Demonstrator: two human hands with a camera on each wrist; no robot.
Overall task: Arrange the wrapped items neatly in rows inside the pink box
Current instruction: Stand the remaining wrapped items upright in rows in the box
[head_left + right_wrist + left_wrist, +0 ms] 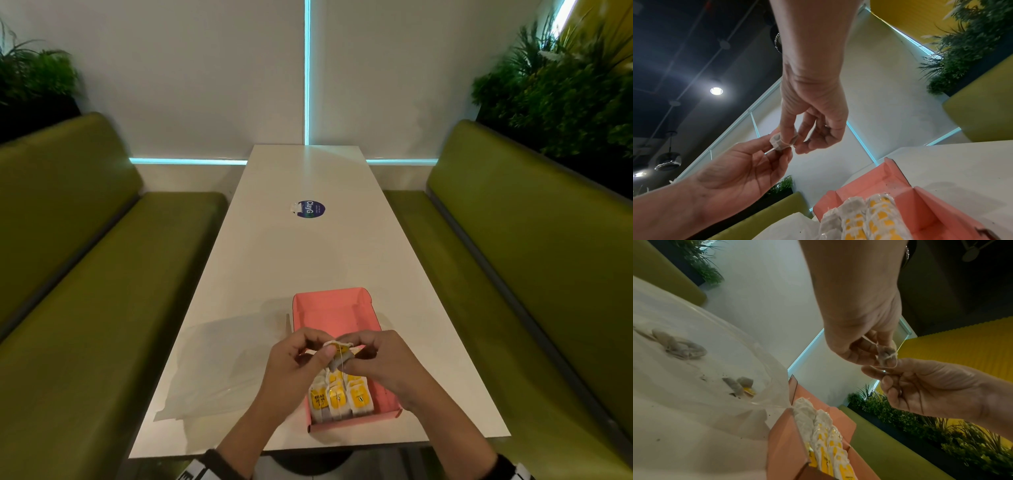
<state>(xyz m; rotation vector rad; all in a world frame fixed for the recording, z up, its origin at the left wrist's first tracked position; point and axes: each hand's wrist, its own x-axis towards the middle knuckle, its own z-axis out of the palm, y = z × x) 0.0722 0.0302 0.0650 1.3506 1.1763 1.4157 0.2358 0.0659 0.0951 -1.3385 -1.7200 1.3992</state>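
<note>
Item in hand: your left hand (301, 356) and right hand (373, 359) both pinch one small grey string-wound tea bag (339, 356) above the pink cardboard box (329, 308), apparently tidying its string before rowing.

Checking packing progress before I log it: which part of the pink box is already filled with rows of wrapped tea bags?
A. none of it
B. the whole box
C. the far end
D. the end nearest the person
D: the tea bags stand in rows at the near end of the pink box, whose far half shows bare pink floor.
</note>
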